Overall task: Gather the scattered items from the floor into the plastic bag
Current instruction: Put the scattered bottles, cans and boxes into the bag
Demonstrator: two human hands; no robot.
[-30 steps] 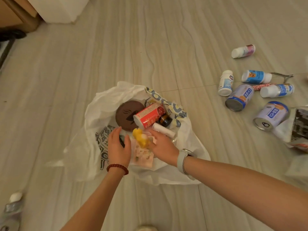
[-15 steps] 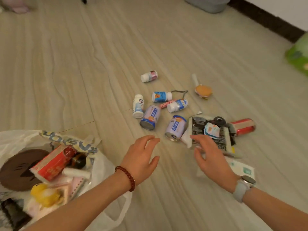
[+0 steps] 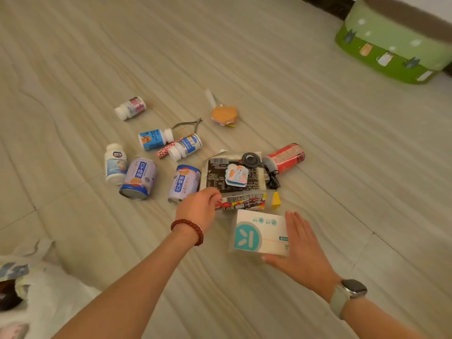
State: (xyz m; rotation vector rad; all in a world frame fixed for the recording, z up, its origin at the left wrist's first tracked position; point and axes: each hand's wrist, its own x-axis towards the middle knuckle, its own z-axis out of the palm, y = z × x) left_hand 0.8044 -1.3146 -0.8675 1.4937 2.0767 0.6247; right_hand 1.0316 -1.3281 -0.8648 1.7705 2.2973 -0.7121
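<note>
My left hand (image 3: 199,208) pinches the snack packet (image 3: 242,201); my right hand (image 3: 302,250), fingers straight, presses the tissue pack (image 3: 259,232). The plastic bag (image 3: 36,289) lies at eight o'clock on the floor (image 3: 269,81).

Your plastic bag (image 3: 46,289) is cut off at the lower left corner of the frame, its contents reduced to blurred fragments. The green round container (image 3: 391,45) runs off the upper right edge. Your left hand (image 3: 199,209) hides the near end of the snack packet (image 3: 242,200), so its fingertips cannot be made out.
</note>
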